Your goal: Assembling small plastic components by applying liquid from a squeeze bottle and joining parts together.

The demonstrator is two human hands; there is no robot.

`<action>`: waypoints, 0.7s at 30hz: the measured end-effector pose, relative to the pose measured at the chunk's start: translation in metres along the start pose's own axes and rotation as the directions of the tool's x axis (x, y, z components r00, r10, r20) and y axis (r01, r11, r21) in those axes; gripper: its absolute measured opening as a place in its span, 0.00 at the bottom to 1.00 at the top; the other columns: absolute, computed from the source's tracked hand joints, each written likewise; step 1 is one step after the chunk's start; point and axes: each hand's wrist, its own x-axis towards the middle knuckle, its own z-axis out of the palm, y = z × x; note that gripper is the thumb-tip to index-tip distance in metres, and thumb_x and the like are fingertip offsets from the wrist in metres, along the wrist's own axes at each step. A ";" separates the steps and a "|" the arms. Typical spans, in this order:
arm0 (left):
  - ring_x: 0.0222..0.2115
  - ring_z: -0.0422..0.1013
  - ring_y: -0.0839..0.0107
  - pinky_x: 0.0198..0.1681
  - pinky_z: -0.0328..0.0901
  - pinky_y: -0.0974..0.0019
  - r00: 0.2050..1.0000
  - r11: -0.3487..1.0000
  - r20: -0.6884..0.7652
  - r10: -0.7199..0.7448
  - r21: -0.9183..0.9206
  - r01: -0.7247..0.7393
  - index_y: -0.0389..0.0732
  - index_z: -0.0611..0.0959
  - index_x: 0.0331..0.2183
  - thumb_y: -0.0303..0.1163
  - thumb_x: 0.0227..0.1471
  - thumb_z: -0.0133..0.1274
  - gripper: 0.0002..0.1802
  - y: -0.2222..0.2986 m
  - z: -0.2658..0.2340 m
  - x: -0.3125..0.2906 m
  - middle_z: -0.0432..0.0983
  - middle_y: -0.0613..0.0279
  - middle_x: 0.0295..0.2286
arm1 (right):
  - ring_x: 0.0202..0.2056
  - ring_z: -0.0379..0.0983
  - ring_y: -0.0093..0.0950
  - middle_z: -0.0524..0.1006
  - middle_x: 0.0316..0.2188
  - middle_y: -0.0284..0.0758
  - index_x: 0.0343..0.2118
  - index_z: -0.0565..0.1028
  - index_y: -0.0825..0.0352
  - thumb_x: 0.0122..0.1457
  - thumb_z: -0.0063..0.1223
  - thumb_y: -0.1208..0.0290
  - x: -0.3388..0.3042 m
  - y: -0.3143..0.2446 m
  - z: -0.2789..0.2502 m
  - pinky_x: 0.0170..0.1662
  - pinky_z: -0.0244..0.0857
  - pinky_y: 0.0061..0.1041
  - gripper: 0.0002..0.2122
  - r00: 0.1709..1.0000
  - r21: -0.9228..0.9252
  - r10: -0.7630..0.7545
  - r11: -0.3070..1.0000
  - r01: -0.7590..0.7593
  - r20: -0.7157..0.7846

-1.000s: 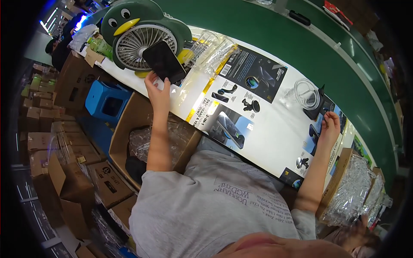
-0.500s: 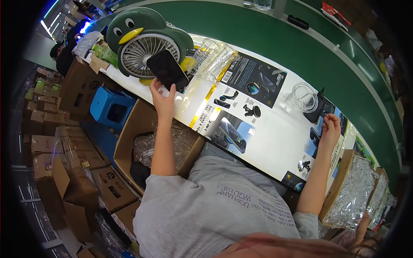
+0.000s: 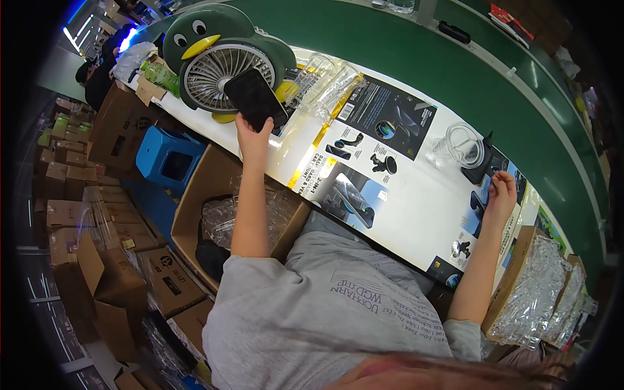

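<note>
My left hand [image 3: 255, 135] grips the lower edge of a black smartphone [image 3: 257, 97], thumb at one side. The phone is tilted in front of a green fan [image 3: 224, 19] with a bird face and overlaps its grille. My right hand [image 3: 500, 200] rests near the right end of the printed white board [image 3: 406, 211], fingers curled together; what they hold, if anything, is too small to make out. Just beyond those fingertips stands a black angular holder [image 3: 480, 173], with a coiled white cable [image 3: 465, 147] beside it.
Clear plastic trays [image 3: 333, 91] lie right of the fan. An open carton [image 3: 195, 214] with plastic packaging sits below my left arm, near a blue stool [image 3: 166, 159]. Another box of clear trays [image 3: 530, 296] stands at the right. A green bench [image 3: 383, 49] runs behind.
My left hand has closed more around the phone's lower edge. The phone has shifted slightly right. Another person's hand by the right-hand box has gone from view. My right hand has barely moved.
</note>
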 end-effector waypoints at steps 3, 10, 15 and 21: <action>0.42 0.64 0.69 0.46 0.58 0.71 0.997 0.993 -0.037 0.063 0.107 -0.059 0.32 0.61 0.45 0.22 0.40 0.55 0.29 0.000 0.004 -0.002 0.65 0.55 0.41 | 0.32 0.66 0.14 0.71 0.32 0.27 0.32 0.71 0.64 0.51 0.43 0.80 0.000 0.001 0.000 0.33 0.59 0.10 0.07 1.000 -0.004 -0.002 1.000 0.002 0.006; 0.41 0.65 0.69 0.46 0.58 0.71 0.994 0.984 -0.079 0.080 0.167 -0.066 0.32 0.60 0.46 0.22 0.39 0.56 0.31 0.000 0.004 -0.004 0.66 0.55 0.41 | 0.32 0.66 0.14 0.71 0.32 0.28 0.33 0.71 0.65 0.52 0.42 0.80 -0.001 0.002 -0.003 0.33 0.59 0.10 0.07 1.000 -0.011 -0.006 1.000 0.006 0.009; 0.41 0.65 0.69 0.46 0.58 0.71 0.992 0.983 -0.080 0.102 0.159 -0.088 0.31 0.61 0.46 0.23 0.39 0.57 0.32 0.002 0.004 -0.004 0.67 0.55 0.41 | 0.33 0.67 0.15 0.71 0.32 0.28 0.34 0.70 0.66 0.52 0.42 0.80 0.000 0.004 -0.006 0.32 0.60 0.11 0.07 1.000 -0.010 -0.010 1.000 0.010 0.023; 0.40 0.65 0.73 0.44 0.59 0.73 0.998 0.997 0.031 0.048 -0.057 -0.046 0.31 0.65 0.44 0.23 0.47 0.47 0.20 -0.004 -0.012 0.000 0.68 0.58 0.40 | 0.33 0.67 0.16 0.71 0.33 0.29 0.34 0.70 0.66 0.52 0.41 0.80 0.001 0.004 -0.006 0.33 0.60 0.11 0.08 1.000 -0.006 -0.013 1.000 0.013 0.025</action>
